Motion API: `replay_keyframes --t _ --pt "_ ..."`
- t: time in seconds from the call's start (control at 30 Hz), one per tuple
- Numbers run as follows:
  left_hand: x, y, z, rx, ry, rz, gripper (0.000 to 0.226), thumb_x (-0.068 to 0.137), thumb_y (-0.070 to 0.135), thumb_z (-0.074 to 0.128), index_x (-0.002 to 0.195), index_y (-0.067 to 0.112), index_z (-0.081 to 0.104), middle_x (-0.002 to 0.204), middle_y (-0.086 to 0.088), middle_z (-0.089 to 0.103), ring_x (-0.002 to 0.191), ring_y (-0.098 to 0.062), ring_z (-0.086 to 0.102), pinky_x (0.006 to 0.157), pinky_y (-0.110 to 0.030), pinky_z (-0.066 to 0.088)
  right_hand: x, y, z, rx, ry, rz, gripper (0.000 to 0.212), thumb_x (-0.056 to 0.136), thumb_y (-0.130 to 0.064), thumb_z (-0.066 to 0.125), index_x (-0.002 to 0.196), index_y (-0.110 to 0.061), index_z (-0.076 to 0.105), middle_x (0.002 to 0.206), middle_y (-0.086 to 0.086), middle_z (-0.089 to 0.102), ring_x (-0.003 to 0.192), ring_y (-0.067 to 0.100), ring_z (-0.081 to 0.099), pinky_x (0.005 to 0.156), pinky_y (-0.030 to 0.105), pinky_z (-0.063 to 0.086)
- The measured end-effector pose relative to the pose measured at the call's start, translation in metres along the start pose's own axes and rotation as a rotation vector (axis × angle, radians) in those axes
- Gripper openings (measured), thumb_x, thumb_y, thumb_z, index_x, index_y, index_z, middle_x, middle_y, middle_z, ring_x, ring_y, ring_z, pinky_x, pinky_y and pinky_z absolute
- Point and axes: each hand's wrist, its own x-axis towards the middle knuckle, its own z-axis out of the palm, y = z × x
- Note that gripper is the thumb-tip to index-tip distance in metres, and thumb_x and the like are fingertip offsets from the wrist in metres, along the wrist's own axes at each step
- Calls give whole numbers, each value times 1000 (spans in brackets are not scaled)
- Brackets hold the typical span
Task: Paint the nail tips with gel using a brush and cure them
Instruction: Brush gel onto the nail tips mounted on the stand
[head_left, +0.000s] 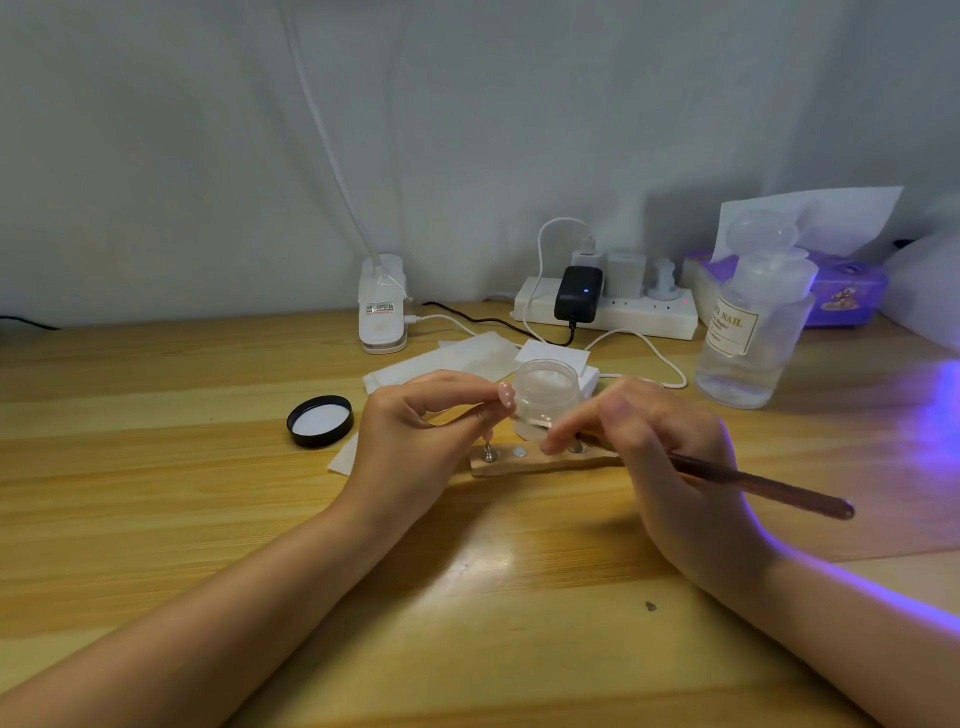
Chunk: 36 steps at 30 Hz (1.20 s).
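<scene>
Over the wooden holder (545, 464), left hand (415, 431) pinches a nail tip (505, 393) beside the open gel jar (546, 397), right hand (670, 441) grips the brush (769, 488); painting looks mid-way, curing not done.

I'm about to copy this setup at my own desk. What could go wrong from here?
1. The open gel jar stands right behind both hands; a stray knuckle or the brush might tip it.
2. Purple light falls across the table's right side; uncovered gel could start hardening while the black lid lies off.
3. The left hand pinches a small nail tip; it could slip or smudge.
</scene>
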Motion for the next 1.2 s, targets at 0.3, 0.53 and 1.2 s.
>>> replay_keyframes --t 0.3,0.53,1.2 --pt "0 -1 1 -6 4 -27 15 67 17 68 81 21 72 76 5 69 68 -9 61 64 -15 49 -1 1 1 -45 -3 -14 42 89 -36 33 69 -22 67 68 -7 67 73 10 60 77 41 43" --pt "0 -1 1 32 -3 -16 15 70 17 69 85 21 73 78 3 67 73 -7 60 64 -14 47 2 4 2 -56 10 41 40 89 -41 32 83 -26 68 79 -13 64 84 11 59 78 33 46" --pt "-1 3 0 92 -8 -38 18 74 8 71 92 13 72 81 -2 65 80 -11 59 69 -26 49 2 6 3 -29 73 -37 43 93 -32 27 78 -21 66 76 -7 65 77 16 61 74 43 46"
